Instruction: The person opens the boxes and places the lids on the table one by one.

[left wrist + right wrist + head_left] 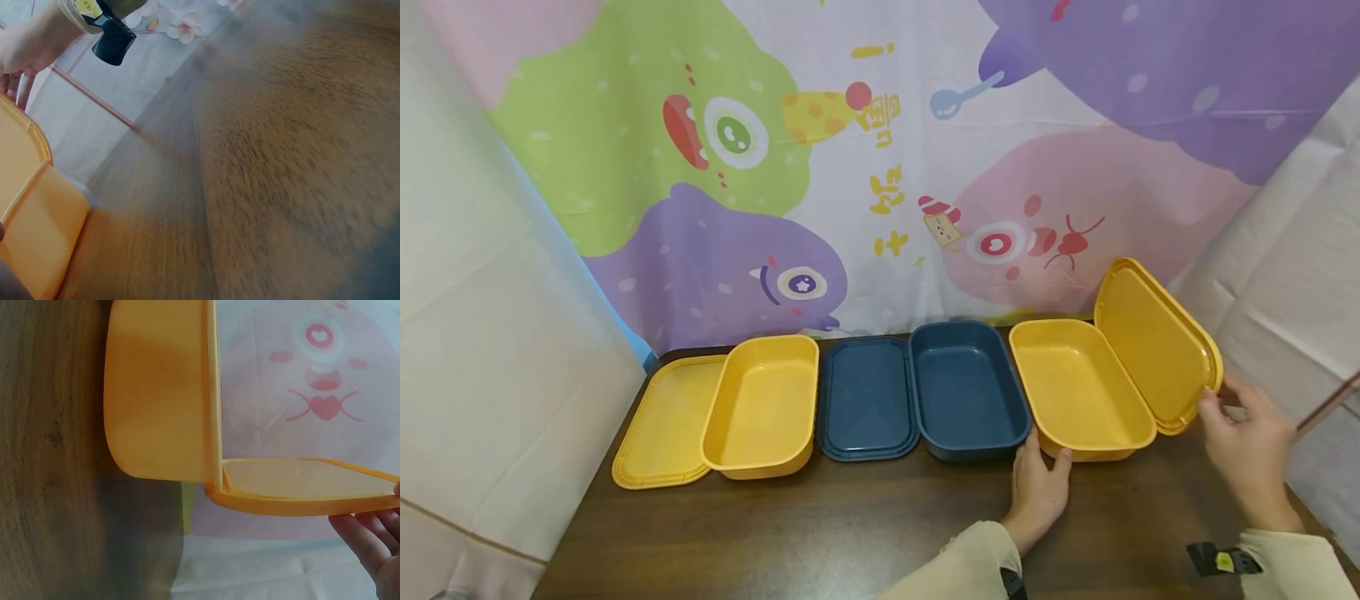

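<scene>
In the head view a yellow box (1078,383) stands at the right of a row on the table. My left hand (1037,487) holds its near left corner, thumb on the front side and fingers at the left side. My right hand (1251,437) grips the near right edge of a yellow lid (1157,342), which stands tilted along the box's right rim. The box interior shows nothing in it. In the right wrist view, fingers (359,540) lie under the lid (306,478), beside the box wall (159,394).
Left of this box stand a dark blue box (970,387) and a dark blue lid (870,398) lying flat. Further left are another yellow box (763,404) and a flat yellow lid (666,425), partly under that box. A cartoon-printed cloth (895,167) hangs behind the table (790,533).
</scene>
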Available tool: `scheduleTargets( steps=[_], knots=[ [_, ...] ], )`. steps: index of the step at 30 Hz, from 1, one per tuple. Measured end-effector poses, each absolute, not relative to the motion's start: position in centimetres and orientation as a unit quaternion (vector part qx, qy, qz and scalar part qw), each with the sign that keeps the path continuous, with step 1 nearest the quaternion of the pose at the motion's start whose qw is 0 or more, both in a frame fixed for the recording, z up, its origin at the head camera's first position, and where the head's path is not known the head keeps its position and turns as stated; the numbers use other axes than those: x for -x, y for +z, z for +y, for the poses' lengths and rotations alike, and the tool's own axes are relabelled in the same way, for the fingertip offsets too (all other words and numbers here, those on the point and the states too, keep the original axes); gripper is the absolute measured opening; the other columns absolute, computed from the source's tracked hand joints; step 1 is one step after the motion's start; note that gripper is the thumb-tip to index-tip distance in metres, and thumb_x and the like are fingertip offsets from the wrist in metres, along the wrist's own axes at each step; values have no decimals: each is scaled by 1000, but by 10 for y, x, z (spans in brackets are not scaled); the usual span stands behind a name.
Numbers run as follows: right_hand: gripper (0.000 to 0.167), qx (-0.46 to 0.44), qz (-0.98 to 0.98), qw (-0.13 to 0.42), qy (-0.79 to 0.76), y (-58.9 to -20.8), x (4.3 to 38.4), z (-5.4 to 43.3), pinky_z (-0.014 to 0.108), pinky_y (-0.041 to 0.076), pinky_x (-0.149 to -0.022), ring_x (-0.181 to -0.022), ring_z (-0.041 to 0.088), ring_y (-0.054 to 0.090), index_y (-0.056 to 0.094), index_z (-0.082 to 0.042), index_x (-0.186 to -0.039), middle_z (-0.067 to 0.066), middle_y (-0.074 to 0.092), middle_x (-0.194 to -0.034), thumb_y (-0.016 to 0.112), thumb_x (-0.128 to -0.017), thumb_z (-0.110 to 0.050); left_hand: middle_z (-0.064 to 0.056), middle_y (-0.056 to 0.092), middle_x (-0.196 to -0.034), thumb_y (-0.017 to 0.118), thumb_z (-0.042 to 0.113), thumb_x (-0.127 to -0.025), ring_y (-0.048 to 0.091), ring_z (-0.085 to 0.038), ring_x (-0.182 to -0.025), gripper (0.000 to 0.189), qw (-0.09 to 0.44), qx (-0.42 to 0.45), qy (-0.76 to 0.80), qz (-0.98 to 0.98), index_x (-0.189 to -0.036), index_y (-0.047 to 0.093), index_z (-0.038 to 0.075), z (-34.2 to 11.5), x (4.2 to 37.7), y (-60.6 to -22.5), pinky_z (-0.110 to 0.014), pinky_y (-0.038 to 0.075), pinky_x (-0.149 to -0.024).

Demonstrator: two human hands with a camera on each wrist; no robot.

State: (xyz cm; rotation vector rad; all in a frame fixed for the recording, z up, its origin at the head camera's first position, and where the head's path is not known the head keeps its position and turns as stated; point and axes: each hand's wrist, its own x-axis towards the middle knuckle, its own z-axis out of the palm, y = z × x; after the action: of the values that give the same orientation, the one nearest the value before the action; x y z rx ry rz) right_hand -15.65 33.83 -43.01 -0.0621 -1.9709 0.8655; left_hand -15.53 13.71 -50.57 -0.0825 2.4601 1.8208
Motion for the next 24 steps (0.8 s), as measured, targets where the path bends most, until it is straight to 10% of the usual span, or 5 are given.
scheduleTargets(
  steps=[18, 24],
  knots=[
    [29, 188, -784, 415, 421, -441, 157, 354, 1, 34, -64, -70, -22, 46, 69, 10, -105, -42, 46, -72, 58, -87, -9, -8, 51, -144, 63, 31, -94, 48, -23, -133, 59, 42, 24, 598, 800, -145, 44, 8, 137, 155, -505, -39, 40, -110],
    [21, 213, -749, 383, 497, -443, 159, 360, 3, 40, -49, -53, -17, 52, 68, -25, -90, -31, 54, -66, 58, -87, -6, -8, 52, -143, 63, 31, -94, 48, -23, -133, 59, 44, 25, 596, 801, -145, 45, 8, 137, 155, -505, -39, 40, -110]
  ],
)
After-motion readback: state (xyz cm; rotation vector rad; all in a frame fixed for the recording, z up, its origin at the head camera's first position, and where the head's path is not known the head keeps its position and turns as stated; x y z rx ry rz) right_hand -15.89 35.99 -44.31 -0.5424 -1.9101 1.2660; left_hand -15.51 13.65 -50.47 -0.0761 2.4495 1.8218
